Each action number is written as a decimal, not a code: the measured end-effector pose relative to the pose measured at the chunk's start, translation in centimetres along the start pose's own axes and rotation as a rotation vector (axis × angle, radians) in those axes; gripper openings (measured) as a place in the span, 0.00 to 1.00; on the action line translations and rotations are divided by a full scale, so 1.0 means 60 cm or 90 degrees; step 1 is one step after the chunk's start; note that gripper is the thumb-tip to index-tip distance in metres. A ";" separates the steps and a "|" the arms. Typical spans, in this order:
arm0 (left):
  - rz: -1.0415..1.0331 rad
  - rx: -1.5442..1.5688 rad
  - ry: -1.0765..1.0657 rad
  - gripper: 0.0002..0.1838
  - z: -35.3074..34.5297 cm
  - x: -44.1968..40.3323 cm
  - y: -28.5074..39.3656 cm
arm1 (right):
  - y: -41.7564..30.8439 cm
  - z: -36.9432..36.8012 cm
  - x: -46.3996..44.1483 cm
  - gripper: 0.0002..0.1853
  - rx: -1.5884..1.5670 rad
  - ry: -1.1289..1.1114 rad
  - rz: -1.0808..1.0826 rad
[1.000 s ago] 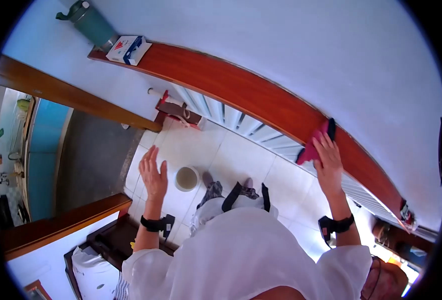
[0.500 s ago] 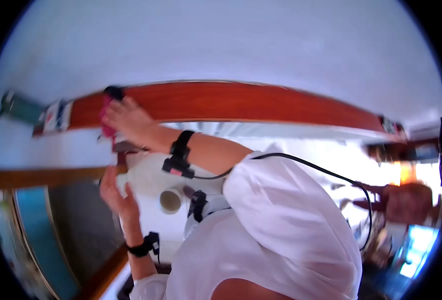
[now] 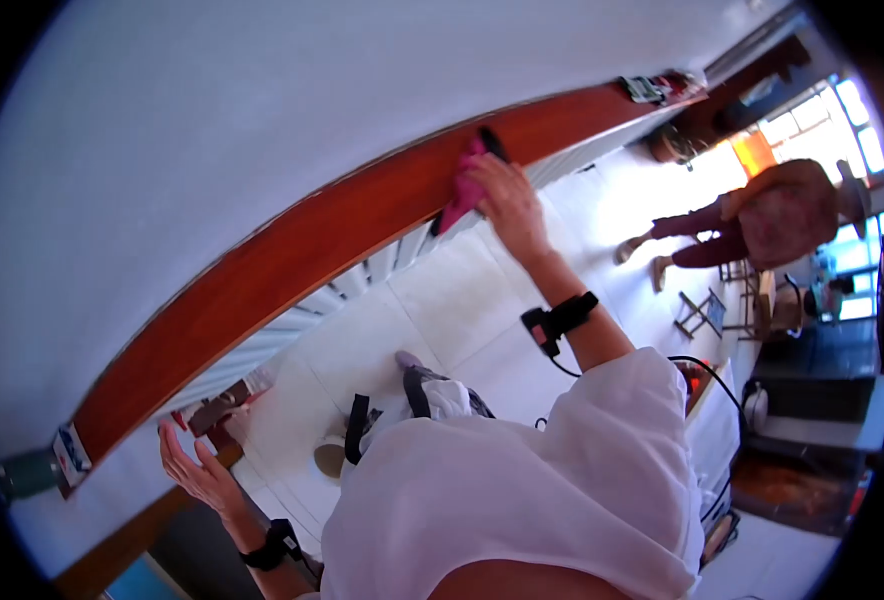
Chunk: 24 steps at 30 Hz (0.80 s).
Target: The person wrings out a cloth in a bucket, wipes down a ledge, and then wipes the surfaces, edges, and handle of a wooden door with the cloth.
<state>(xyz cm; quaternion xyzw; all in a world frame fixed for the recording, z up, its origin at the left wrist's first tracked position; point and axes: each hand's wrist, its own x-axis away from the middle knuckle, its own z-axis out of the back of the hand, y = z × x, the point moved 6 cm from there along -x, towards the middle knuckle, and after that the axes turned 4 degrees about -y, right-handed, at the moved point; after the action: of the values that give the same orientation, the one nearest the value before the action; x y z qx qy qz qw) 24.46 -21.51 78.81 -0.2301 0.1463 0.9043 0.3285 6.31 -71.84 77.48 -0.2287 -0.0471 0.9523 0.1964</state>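
Note:
My right hand (image 3: 510, 205) presses a pink cloth (image 3: 460, 190) with a dark edge against the long reddish-brown wooden shelf (image 3: 292, 250), right of its middle. Part of the cloth hangs over the shelf's front edge, and the fingers lie closed over it. Low on the left, my left hand (image 3: 202, 475) is raised with fingers apart and nothing in it. It is near the shelf's left end, not touching it. Each wrist wears a black strap with a small box.
A white radiator (image 3: 347, 285) is below the shelf. A blue-and-white box (image 3: 72, 453) and a green container (image 3: 27, 477) are at the left end; small packages (image 3: 652, 88) lie at the right end. Another person (image 3: 782, 215) stands at right near a folding stool (image 3: 702, 315).
My right hand has slid the pink cloth from the shelf's left end to right of its middle. The view has tilted and turned rightward. My left hand stays open.

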 end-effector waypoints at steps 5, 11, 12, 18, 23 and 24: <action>-0.189 0.002 -0.004 0.21 -0.047 -0.109 0.131 | 0.284 0.061 0.067 0.15 -0.376 0.235 -0.526; -0.260 0.025 -0.027 0.21 -0.090 -0.176 0.242 | 0.231 -0.068 0.033 0.35 -0.349 0.455 -0.546; -0.272 0.014 -0.029 0.21 -0.093 -0.181 0.246 | 0.186 -0.086 0.034 0.35 -0.472 0.459 -0.529; -0.219 -0.072 -0.030 0.21 -0.046 -0.148 0.179 | 0.354 -0.038 0.010 0.34 -0.352 0.514 -0.547; -0.134 -0.136 -0.029 0.21 0.011 -0.119 0.140 | 0.765 -0.025 0.038 0.32 -0.097 0.387 -0.354; -0.126 -0.141 -0.034 0.21 0.019 -0.117 0.137 | 0.752 -0.015 0.033 0.30 -0.044 0.342 -0.307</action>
<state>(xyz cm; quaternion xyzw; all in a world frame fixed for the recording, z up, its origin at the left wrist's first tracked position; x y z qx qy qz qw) 23.43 -30.86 84.31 -0.2546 0.0131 0.8837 0.3925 -10.82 -112.47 67.77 -0.4594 -0.0787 0.7824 0.4131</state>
